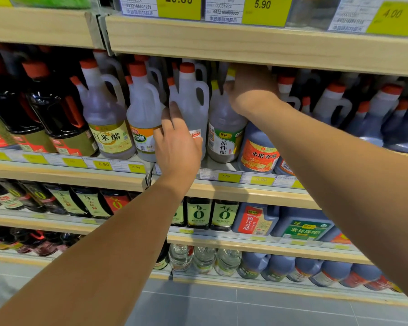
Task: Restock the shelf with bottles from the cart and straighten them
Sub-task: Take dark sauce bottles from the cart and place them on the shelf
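I am working at the pale wooden shelf (257, 189) that carries the vinegar jugs, and by my reading I am in the straightening part of the job, since no cart is showing in this view and both hands are already in among the stock. I am laying my left hand (177, 142) against the front of the clear plastic jug with the red cap and moulded handle (190, 95), fingers fairly straight and spread over its lower body and label, pressing rather than wrapping it. I am reaching my right hand (250, 90) deeper and higher, to the neck of the clear bottle with the green-and-white label and yellow cap (224, 135), which is standing just beside the jug on its right; the back of the hand is hiding the fingers, so I cannot tell whether they are closing round the neck or only resting on it. Both bottles are standing upright near the shelf's front edge, touching or nearly touching each other, with the squat blue jug with the orange label (259, 151) close on the right. The next move, I judge, is calling for a small turn or slide so the labels are facing out and the row is sitting square, without knocking the neighbours.
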Demonstrator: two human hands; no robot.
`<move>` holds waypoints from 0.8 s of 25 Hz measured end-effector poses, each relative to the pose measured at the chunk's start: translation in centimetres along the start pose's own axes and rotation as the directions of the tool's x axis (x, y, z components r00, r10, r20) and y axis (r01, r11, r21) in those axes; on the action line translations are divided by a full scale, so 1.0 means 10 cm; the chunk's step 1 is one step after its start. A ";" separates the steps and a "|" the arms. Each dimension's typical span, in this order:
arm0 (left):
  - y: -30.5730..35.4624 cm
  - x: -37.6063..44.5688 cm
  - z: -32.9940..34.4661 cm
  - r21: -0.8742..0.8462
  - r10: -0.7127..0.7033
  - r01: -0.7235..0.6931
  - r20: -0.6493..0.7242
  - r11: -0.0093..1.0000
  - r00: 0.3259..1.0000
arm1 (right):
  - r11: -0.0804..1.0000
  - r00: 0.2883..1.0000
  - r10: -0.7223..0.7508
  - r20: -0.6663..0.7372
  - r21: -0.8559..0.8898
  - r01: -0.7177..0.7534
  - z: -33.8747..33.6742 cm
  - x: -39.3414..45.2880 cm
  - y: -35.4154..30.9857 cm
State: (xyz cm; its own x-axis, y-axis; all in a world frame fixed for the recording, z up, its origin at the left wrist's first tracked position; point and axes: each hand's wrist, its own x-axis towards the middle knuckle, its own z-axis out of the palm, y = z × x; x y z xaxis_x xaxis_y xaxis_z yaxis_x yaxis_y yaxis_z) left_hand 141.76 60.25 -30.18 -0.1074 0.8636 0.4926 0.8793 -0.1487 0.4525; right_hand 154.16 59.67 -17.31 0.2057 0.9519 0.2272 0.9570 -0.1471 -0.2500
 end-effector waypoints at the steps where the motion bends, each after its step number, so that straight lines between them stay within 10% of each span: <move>1: 0.01 0.00 0.01 0.003 -0.007 0.007 0.000 1.000 1.000 | 0.999 1.000 0.020 0.023 0.043 -0.021 0.01 -0.01 0.02; 7: -0.01 0.00 0.00 -0.035 -0.047 0.048 0.016 0.998 0.999 | 0.980 0.974 -0.155 -0.164 0.097 0.172 0.10 -0.16 0.15; 20: -0.12 -0.01 -0.05 -0.148 0.024 -0.020 0.026 0.989 0.999 | 0.995 0.979 -0.035 -0.203 0.084 0.053 0.25 0.04 0.09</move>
State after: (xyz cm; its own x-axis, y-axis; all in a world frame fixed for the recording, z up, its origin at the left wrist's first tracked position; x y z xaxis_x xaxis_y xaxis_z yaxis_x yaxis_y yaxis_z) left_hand 140.54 60.06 -30.42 -0.0742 0.8722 0.4836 0.8027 -0.2355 0.5479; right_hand 154.63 60.55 -19.82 0.2096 0.8820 0.4220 0.9458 -0.0735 -0.3162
